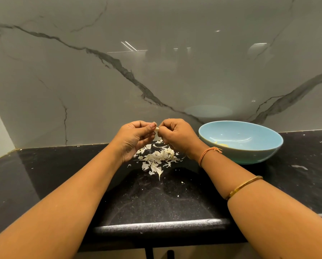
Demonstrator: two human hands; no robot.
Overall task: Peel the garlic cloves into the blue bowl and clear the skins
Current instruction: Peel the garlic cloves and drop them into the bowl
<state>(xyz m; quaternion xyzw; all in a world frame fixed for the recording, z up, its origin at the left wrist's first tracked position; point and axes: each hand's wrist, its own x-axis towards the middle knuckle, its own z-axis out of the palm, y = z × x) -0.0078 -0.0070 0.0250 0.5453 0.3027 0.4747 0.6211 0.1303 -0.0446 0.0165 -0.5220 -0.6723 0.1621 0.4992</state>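
A small pale garlic clove (157, 129) is pinched between the fingertips of the left hand (135, 139) and right hand (177, 136), above papery skins (157, 158) heaped on the black worktop (63, 174), left of the blue bowl (249, 154)

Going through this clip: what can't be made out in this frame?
Head view, the garlic clove: mostly hidden by the pinching fingers of the left hand and right hand, so how far it is peeled is unclear.
Head view, the blue bowl: its near wall hides most of the inside, so the clove count is unknown.
Head view, the skins pile: partly behind the right hand; any unpeeled cloves in it are too small to tell.
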